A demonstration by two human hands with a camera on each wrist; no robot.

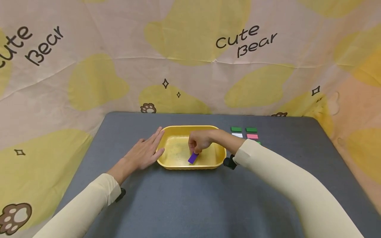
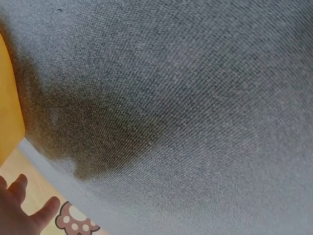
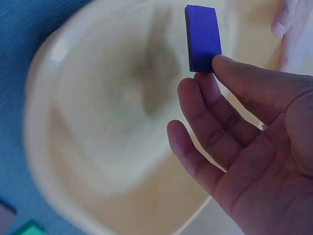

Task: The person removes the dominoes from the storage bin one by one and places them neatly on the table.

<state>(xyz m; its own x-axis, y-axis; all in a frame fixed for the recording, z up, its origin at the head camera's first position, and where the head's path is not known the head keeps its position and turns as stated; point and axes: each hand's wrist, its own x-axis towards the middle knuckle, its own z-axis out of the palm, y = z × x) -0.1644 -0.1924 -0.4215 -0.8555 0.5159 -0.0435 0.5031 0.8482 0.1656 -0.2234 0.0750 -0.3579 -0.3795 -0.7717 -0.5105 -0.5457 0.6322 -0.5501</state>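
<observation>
Between thumb and fingertips, my right hand (image 1: 200,140) pinches one end of a purple rectangular block (image 1: 192,158), seen close up in the right wrist view as a flat purple block (image 3: 204,38). Hand and block are over the inside of a yellow oblong basin (image 1: 169,166). At the basin's left rim rests my left hand (image 1: 145,152), its fingers extended along the edge. Only part of that left hand (image 2: 22,208) shows in the left wrist view, low in the corner, below the yellow basin wall (image 2: 9,98).
Right of the basin several flat blocks lie in rows on the grey table (image 1: 184,201): a green block (image 1: 236,129), another green block (image 1: 251,130), a white block (image 1: 237,135) and a pink block (image 1: 252,136). My right forearm partly covers them. A patterned cloth (image 1: 190,43) hangs behind.
</observation>
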